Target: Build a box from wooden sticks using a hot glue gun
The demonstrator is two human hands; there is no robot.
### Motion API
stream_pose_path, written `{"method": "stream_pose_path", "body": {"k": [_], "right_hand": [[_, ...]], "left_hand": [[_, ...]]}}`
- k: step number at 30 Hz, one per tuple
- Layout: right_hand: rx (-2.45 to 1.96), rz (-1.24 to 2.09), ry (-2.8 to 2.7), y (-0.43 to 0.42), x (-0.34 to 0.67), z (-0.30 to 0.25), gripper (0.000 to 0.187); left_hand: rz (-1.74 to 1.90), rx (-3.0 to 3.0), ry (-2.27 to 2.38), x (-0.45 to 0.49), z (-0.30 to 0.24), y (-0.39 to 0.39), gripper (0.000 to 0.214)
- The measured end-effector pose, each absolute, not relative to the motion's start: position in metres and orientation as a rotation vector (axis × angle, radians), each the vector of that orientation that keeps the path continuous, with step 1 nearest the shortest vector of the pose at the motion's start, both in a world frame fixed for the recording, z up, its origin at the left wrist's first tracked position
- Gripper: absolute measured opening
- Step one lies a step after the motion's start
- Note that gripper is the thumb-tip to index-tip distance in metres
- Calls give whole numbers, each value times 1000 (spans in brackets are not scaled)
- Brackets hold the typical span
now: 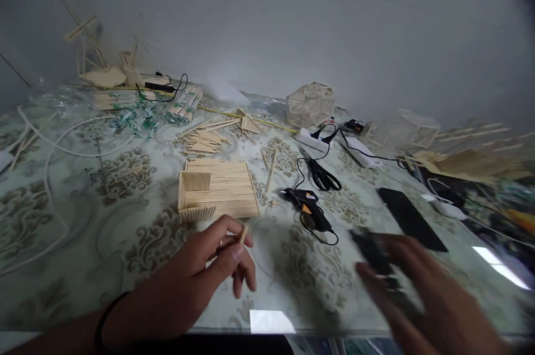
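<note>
My left hand (217, 266) pinches a short wooden stick (243, 233) between thumb and fingers, just in front of a small stick-built model (225, 190). That model is a flat floor of pale sticks with low walls at its left end. On the right, my right hand (418, 282) is smeared by motion and closed around a dark hand tool (371, 252), whose exact kind is too blurred to tell. Between and beyond the hands lies a black glue gun (309, 207) with an orange trigger. Black-handled scissors (321, 174) rest behind it.
Loose sticks (204, 140) lie behind the model. A power strip (313, 139) with black plugs and a dark phone-like slab (412, 218) are to the right. A white cable (50, 182) curves on the left. A wooden lattice ball (311, 103) stands by the wall.
</note>
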State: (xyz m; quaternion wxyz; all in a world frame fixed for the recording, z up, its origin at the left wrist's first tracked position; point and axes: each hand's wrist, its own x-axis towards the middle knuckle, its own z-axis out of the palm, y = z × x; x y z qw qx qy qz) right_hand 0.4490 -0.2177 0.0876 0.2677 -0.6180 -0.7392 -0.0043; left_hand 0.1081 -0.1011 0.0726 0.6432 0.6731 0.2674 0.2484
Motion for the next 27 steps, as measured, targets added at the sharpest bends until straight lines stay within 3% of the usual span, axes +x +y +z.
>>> {"method": "stream_pose_path", "body": {"k": [4, 9, 17, 27], "right_hand": [[-1729, 128, -1979, -189, 367, 89, 21], [-1623, 260, -1871, -176, 336, 75, 16], [-1490, 140, -1823, -175, 310, 52, 64], [-1434, 61, -1834, -178, 307, 40, 60]], "left_hand": [[822, 1378, 590, 103, 66, -92, 18], [1088, 983, 554, 99, 68, -88, 8], [1088, 932, 471, 111, 63, -105, 17], [1120, 1169, 552, 110, 64, -111, 17]]}}
